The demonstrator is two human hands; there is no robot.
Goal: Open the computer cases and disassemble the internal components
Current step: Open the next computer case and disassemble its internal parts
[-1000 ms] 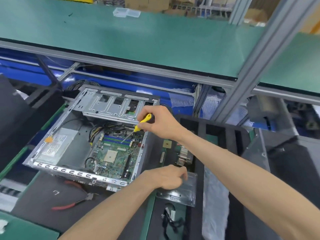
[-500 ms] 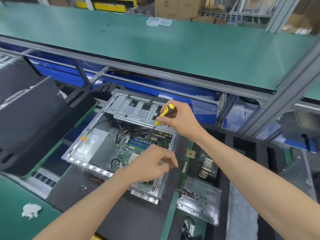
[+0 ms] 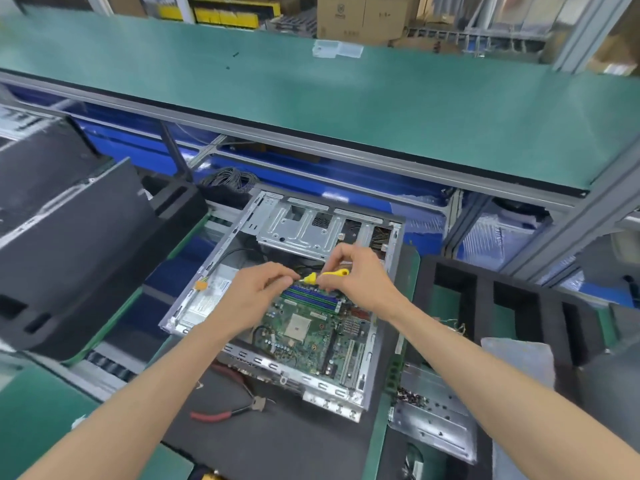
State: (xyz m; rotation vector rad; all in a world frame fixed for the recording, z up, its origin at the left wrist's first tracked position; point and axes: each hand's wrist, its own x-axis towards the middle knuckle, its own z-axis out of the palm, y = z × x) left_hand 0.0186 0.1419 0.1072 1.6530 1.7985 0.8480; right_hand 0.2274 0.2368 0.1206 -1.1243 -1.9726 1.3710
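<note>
An open silver computer case (image 3: 270,367) lies flat on a dark mat, its green motherboard (image 3: 304,336) exposed with blue memory slots at the far end. A power supply (image 3: 209,296) sits in the case's left part. My right hand (image 3: 358,280) grips a yellow-handled screwdriver (image 3: 329,274) held sideways over the memory slots. My left hand (image 3: 258,292) meets it from the left, fingertips pinching the screwdriver's front end. The screwdriver's shaft and tip are hidden by my fingers.
Red-handled pliers (image 3: 228,408) lie on the mat in front of the case. A metal plate (image 3: 434,415) with small parts lies to the right, by black foam trays (image 3: 512,306). Black case panels (image 3: 69,244) stand at the left. A green shelf (image 3: 346,98) overhangs the far side.
My left hand rose from the case's near right edge to the screwdriver's front end. My right hand swung the screwdriver from pointing down to lying sideways. The view shifted right.
</note>
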